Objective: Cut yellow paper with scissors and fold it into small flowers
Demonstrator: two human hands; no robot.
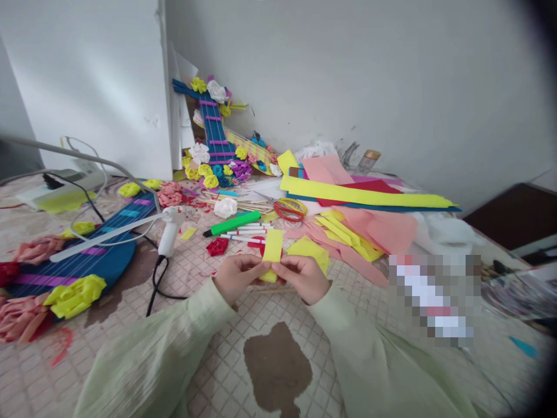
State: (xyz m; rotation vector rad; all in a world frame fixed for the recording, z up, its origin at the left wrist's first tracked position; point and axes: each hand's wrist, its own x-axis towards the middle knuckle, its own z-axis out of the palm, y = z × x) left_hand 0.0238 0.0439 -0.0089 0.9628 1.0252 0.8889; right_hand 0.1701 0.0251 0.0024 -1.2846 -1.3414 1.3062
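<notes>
Centrally, a yellow strip stands roughly upright above the table, its lower end held by both hands; clock positions are given from this strip. At 8 o'clock, the left hand pinches the strip between thumb and curled fingers; at 4 o'clock, the right hand does likewise. The fingertips behind the strip are hidden, so their exact contact cannot be told. A red piece beyond the strip is partly covered by it. A yellow sheet, at 3 o'clock, is overlapped by the right hand. Near 10 o'clock lies a green marker; at 1 o'clock, scissors. At 9 o'clock, a blue guitar-shaped piece is cut off by the left edge. Between 3 and 4 o'clock, pixel blocks make an object unreadable.
</notes>
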